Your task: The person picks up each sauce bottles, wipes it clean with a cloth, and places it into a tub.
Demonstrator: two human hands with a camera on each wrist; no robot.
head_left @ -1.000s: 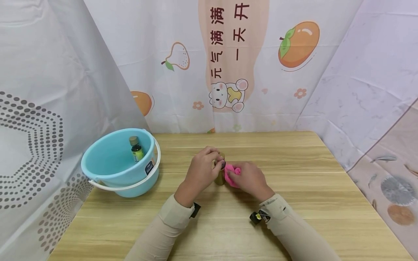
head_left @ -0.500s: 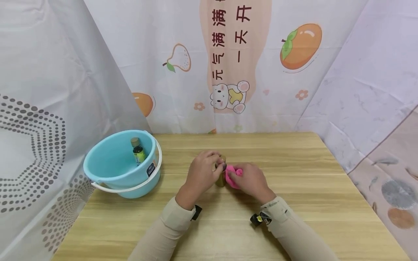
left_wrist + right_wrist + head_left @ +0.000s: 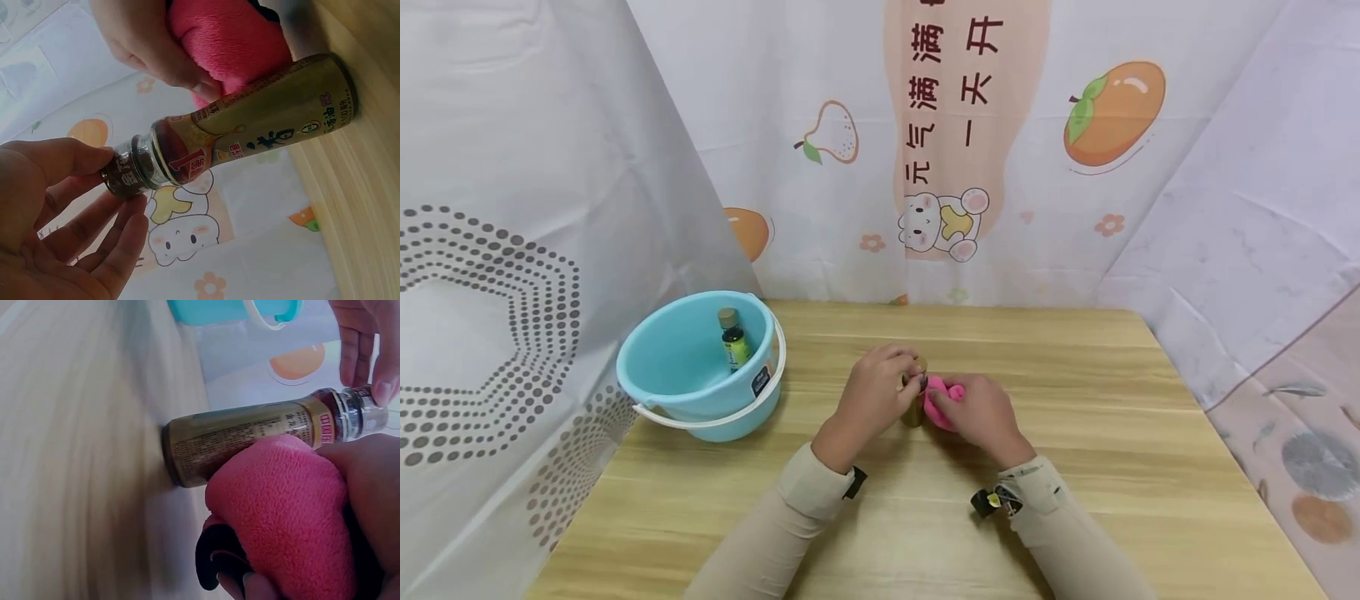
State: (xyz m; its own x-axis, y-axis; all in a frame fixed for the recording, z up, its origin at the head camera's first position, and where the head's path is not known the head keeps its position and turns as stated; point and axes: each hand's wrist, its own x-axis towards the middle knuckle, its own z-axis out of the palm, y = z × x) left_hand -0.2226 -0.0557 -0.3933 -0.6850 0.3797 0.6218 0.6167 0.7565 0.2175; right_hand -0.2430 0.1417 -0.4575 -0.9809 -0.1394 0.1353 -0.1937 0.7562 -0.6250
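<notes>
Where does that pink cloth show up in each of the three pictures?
Head: pink cloth below and right of centre, in the right hand.
Left wrist: pink cloth at the top, slightly right of centre.
Right wrist: pink cloth in the lower part, right of centre.
Shared landmark: the gold bottle, beside it in every view.

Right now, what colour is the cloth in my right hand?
The cloth is pink, with a fuzzy surface; the right wrist view shows it best.

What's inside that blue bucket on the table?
Inside the blue bucket, I see one dark bottle with a brown cap and yellow-green label. The near wall covers its lower end; anything lying deeper can't be seen.
</notes>
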